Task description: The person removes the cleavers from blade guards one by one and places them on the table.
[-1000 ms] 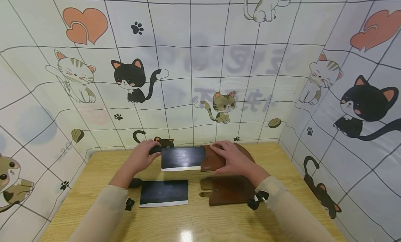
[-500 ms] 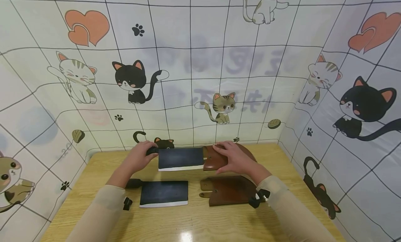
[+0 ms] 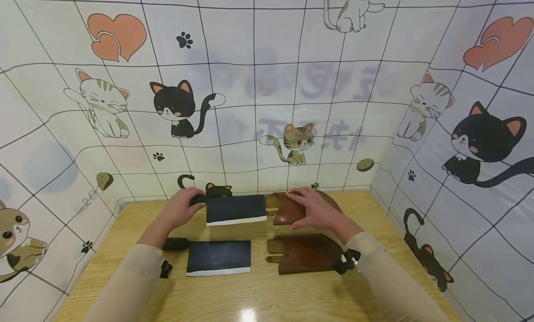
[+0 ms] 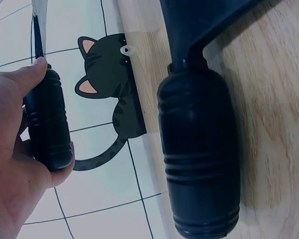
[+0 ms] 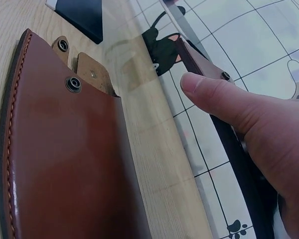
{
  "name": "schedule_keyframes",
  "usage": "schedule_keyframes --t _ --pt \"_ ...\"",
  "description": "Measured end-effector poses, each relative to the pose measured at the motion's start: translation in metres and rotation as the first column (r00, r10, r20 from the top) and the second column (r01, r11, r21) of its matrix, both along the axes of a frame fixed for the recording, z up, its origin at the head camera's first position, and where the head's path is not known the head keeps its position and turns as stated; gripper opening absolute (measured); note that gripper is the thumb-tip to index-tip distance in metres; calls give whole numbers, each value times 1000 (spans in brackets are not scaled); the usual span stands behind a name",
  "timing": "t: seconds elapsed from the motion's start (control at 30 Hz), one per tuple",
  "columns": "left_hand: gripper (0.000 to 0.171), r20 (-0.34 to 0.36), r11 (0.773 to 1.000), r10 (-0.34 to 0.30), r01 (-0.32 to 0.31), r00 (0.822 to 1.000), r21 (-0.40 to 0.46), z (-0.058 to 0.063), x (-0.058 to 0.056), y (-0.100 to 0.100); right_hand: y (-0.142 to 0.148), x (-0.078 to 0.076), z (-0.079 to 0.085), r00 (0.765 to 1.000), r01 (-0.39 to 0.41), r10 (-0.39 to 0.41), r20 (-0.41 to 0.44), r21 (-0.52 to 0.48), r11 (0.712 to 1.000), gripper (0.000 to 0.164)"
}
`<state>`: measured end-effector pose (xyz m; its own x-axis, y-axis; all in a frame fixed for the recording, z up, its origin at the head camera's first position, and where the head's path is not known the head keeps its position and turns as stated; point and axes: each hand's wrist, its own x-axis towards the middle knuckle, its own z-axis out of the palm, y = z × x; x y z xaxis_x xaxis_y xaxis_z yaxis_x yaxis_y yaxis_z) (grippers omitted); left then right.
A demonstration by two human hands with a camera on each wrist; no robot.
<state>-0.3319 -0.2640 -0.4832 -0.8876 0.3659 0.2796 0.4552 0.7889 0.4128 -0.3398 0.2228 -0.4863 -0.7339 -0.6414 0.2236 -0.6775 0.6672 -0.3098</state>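
My left hand [image 3: 179, 210] grips the black handle of a cleaver [image 3: 235, 208] raised above the back of the table, its dark blade pointing right with a pale lower edge. In the left wrist view the thumb lies along the ridged handle [image 4: 49, 122]. A brown leather knife sheath [image 3: 288, 210] is held by my right hand [image 3: 321, 210], thumb on the near face. Blade end and the sheath's tabs almost meet; the blade's whole face shows outside the leather. In the right wrist view the held sheath is seen edge-on beneath my thumb [image 5: 199, 84].
A second cleaver [image 3: 219, 257] lies nearer on the wooden table [image 3: 254, 299], handle to the left. To its right lies a second brown sheath [image 3: 310, 255], mouth to the left, with snap studs and a tab. A cat-print sheet [image 3: 254, 90] walls the back and sides.
My left hand has shifted left with the cleaver, so the blade end has come away from the sheath mouth. The held sheath has drifted slightly right. The cleaver and sheath lying nearer stay put.
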Motion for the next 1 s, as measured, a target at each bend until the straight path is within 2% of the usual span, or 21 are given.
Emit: schedule_keyframes --t 0.13,0.33,0.73,1.0 --pt "35 32 1000 8 -7 999 -14 -1 -1 -5 2 -3 1 1000 7 -7 11 3 1000 109" --pt "35 47 1000 -22 23 999 -21 -3 -4 -14 6 -6 -1 999 18 -19 45 19 1000 107" --pt "30 42 999 -38 40 998 -31 -7 -10 -27 11 -11 0 994 18 -21 109 30 999 107" --pt "25 46 999 -33 34 998 -26 -14 -16 -35 7 -15 -2 993 19 -26 117 57 998 106"
